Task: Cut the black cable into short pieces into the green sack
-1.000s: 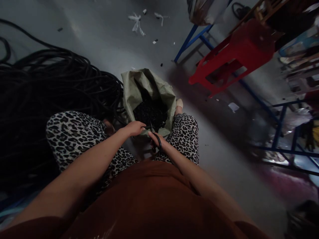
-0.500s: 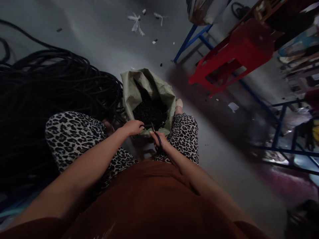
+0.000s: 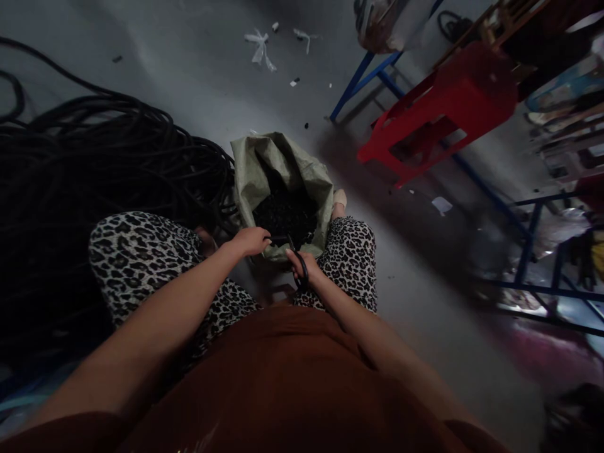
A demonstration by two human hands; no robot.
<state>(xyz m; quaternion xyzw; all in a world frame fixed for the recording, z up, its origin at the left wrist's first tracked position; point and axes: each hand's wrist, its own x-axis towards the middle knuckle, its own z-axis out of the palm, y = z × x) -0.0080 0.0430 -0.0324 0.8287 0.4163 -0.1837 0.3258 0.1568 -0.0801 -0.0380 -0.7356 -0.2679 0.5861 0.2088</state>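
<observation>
My left hand [image 3: 251, 241] is closed around a black cord [image 3: 279, 240], whose short end sticks out toward the right over the near rim of a sack. In my right hand [image 3: 307, 264] is a pair of scissors [image 3: 301, 269] with black handles, its dark blades pointing away from me beside the cord's end. Whether the blades touch the cord is too dark to tell. Between my knees stands the open greenish woven sack [image 3: 244, 173]. Small black pieces [image 3: 285, 214] lie in a heap inside it.
A large tangle of black cord [image 3: 117, 145] covers the floor at left, reaching the sack. To the right are a tipped-looking red plastic stool [image 3: 472, 94] and blue metal frames [image 3: 526, 242]. White scraps [image 3: 258, 47] lie on the grey floor ahead.
The scissor blades have shifted slightly and no longer glint, and more dark cord shows between my hands. Both hands stay in nearly the same place; the whole view has moved a little.
</observation>
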